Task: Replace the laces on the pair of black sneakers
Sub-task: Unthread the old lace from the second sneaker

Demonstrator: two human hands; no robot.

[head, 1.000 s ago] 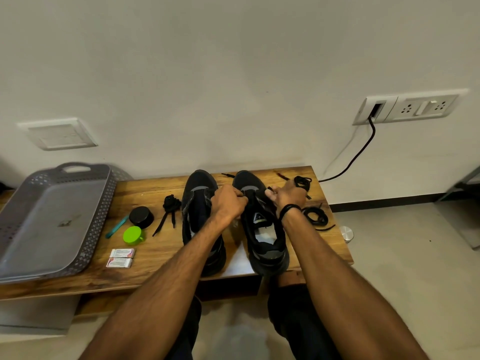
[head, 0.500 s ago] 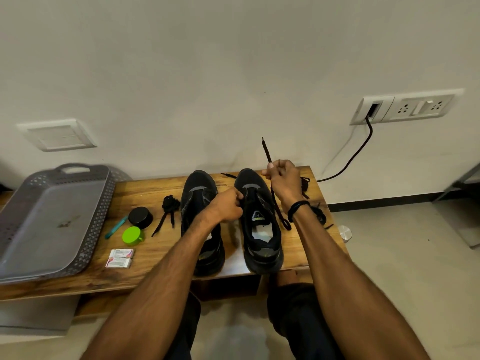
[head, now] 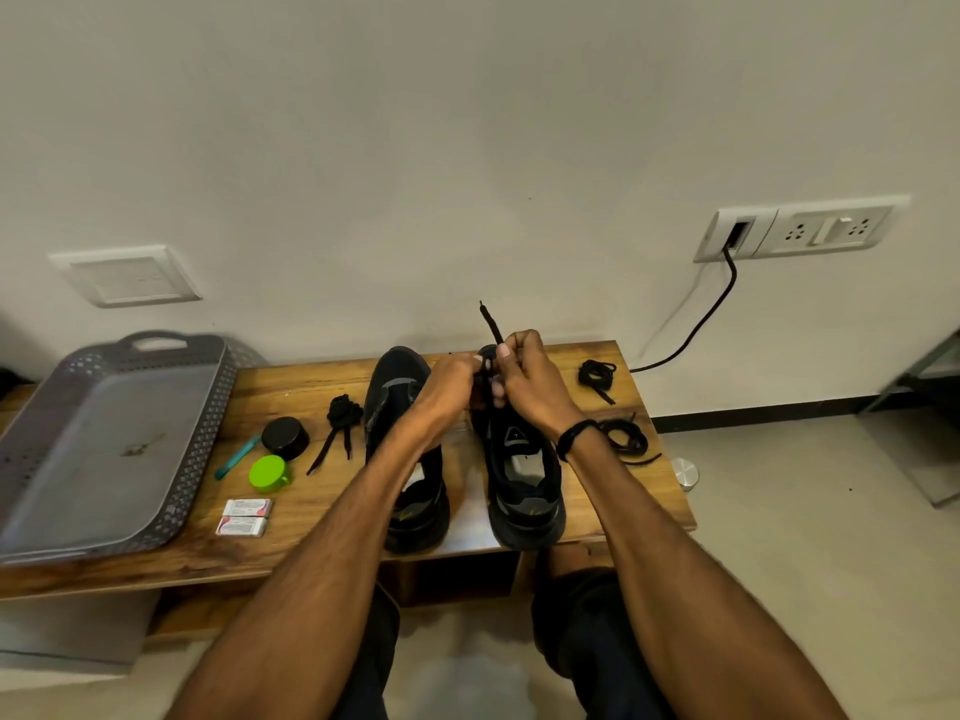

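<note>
Head: left hand [head: 449,387], right hand [head: 530,387] pinch lace [head: 490,324]; sneakers [head: 524,491] at table [head: 322,491] edge.

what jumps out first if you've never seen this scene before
The left hand and right hand meet mid-table, pinching a black lace whose tip sticks up over the right sneaker. The left sneaker stands beside it. A big grey tray fills the left end of the table, with a bright green cap between tray and sneakers.

Two sneakers [head: 524,475], three lace bundles [head: 344,407], two small boxes [head: 247,507], one tray [head: 208,433]
</note>
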